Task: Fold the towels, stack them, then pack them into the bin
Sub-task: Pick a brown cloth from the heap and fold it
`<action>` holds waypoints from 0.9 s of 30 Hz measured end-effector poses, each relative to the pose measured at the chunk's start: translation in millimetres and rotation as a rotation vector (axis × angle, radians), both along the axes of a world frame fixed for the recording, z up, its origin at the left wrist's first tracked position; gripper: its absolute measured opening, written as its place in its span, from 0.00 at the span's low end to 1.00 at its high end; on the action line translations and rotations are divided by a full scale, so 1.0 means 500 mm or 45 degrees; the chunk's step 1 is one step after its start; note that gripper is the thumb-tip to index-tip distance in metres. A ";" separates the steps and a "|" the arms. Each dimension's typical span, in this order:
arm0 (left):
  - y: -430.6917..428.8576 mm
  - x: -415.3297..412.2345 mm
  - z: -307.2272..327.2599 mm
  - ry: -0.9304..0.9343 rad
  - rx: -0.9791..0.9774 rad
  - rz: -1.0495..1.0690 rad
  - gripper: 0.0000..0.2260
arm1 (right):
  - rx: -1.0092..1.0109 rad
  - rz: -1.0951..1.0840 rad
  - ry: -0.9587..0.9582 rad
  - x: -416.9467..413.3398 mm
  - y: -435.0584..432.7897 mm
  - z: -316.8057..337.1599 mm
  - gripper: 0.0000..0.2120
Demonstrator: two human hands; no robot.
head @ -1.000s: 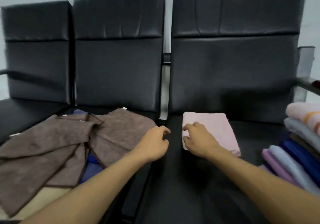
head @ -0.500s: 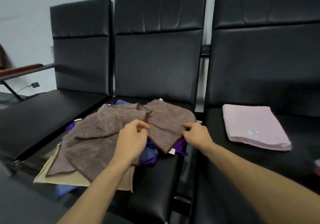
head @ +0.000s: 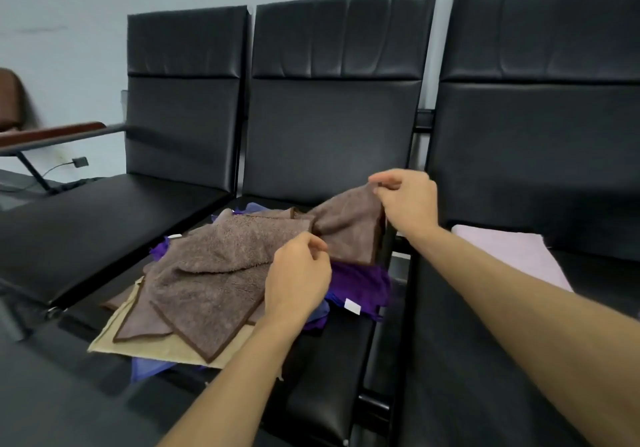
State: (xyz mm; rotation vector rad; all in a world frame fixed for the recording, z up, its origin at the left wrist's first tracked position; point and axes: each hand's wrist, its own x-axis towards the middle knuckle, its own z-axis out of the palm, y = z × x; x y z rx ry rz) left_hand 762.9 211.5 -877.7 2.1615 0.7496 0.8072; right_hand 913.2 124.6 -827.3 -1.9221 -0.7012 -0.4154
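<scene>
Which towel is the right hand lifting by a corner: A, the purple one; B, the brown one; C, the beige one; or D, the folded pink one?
B: the right hand pinches a raised corner of the brown towel; the purple towel lies beneath it.

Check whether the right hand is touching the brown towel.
Touching. The head view shows the right hand pinching the raised corner of the brown towel between its fingers.

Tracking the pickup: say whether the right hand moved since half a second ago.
Yes. The right hand rose from seat level up before the black leather backrest, lifting a corner of the brown fluffy towel.
</scene>
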 end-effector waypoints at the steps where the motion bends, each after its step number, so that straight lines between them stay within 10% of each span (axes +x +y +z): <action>1: -0.002 -0.001 0.005 -0.048 -0.025 0.002 0.09 | 0.118 0.013 0.029 0.002 0.000 0.027 0.10; 9: -0.033 0.019 0.018 -0.202 -0.091 -0.086 0.09 | 0.883 -0.147 0.185 0.035 -0.040 0.126 0.14; 22: -0.218 0.127 0.057 -0.355 -0.124 -0.688 0.20 | -0.409 0.625 0.147 -0.025 -0.391 0.102 0.13; 25: -0.272 0.141 0.055 -0.147 0.160 -1.132 0.36 | -0.454 0.655 0.180 -0.036 -0.473 0.087 0.13; 27: -0.306 0.143 0.055 0.005 0.239 -1.315 0.29 | -0.382 0.609 0.145 -0.037 -0.515 0.072 0.14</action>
